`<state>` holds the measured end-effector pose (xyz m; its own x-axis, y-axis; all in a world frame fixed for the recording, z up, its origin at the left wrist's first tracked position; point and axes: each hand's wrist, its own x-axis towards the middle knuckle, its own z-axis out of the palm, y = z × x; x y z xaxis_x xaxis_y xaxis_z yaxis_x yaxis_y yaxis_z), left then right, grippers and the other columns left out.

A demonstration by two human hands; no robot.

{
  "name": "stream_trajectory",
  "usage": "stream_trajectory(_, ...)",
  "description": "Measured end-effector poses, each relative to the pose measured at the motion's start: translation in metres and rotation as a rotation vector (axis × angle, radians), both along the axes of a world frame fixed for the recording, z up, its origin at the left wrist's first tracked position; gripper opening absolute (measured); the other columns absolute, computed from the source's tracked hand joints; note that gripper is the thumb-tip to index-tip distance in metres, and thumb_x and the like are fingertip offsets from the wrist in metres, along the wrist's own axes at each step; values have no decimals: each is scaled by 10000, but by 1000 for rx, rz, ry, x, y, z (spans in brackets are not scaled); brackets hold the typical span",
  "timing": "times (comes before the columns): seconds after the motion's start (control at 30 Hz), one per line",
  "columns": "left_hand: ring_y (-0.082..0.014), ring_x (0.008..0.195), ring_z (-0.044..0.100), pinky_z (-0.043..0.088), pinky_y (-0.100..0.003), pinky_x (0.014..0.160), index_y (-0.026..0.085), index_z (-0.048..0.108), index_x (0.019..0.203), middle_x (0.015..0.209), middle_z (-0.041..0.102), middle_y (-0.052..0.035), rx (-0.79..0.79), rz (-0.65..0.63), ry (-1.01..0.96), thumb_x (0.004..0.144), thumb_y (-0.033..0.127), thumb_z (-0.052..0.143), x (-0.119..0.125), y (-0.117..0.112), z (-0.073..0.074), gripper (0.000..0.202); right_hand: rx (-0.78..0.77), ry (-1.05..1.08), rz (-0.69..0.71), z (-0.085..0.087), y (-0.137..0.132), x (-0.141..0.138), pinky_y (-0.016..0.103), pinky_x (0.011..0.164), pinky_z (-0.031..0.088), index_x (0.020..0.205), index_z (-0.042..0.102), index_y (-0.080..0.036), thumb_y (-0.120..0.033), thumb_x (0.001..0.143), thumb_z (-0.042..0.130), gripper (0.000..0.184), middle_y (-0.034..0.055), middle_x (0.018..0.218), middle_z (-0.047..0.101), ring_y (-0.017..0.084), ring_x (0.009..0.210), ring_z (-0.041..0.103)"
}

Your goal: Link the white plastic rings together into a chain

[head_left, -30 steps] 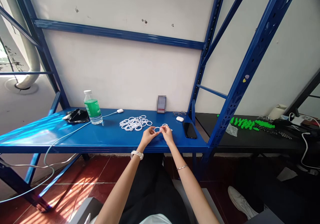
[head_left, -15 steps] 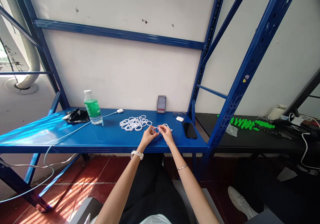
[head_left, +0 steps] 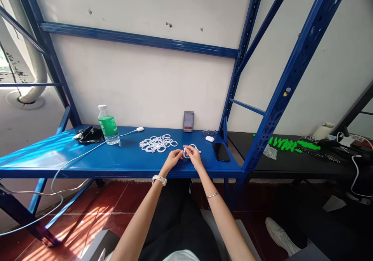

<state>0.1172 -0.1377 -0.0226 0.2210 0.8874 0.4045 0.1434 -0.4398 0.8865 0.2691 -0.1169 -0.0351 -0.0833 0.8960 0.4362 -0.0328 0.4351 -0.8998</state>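
A white plastic ring [head_left: 185,156] is pinched in my right hand [head_left: 194,156], a little above the front part of the blue table. My left hand [head_left: 173,160] is just left of it, thumb and fingers drawn together with the tips against or very close to the ring's edge; what they grip is too small to make out. Behind my right hand lie a few more white rings [head_left: 196,147], partly hidden by the fingers. A heap of several white rings [head_left: 157,144] lies on the table to the left, beyond my left hand.
The blue table [head_left: 128,160] also bears a water bottle [head_left: 108,125], a black plastic bag [head_left: 89,135], a cable plug [head_left: 140,129], a propped phone [head_left: 188,121], glasses [head_left: 209,132], a white earbud case [head_left: 209,139] and a black phone [head_left: 221,152]. Green pieces [head_left: 287,144] lie on the black table rightward.
The ring has turned and shifted slightly right, and now hangs from my right fingers. My left fingertips have drawn back a little to the left.
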Motion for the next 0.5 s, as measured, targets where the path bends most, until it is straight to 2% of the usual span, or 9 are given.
stream_trajectory(0.13,-184,684,608,487,-294,713,178,654,725,705,674,-45,0,-2,-16,822,661,540,0,0,0,506,25,-50,-4,3,-3,1,293,668,487,994,774,-240,-554,815,615,395,41,819,696,191,736,591)
stream_trajectory(0.33,-200,725,614,478,-301,745,179,677,761,741,682,-54,-34,-44,22,807,680,549,0,-2,2,520,39,-17,10,5,-6,1,298,701,491,998,782,-247,-508,795,649,356,45,855,688,188,753,593)
stream_trajectory(0.5,-206,709,617,470,-297,706,179,678,762,704,675,-51,-76,-34,35,773,718,560,-1,-4,4,552,6,16,66,7,-9,0,281,658,464,966,784,-239,-525,812,631,359,25,745,643,171,698,561)
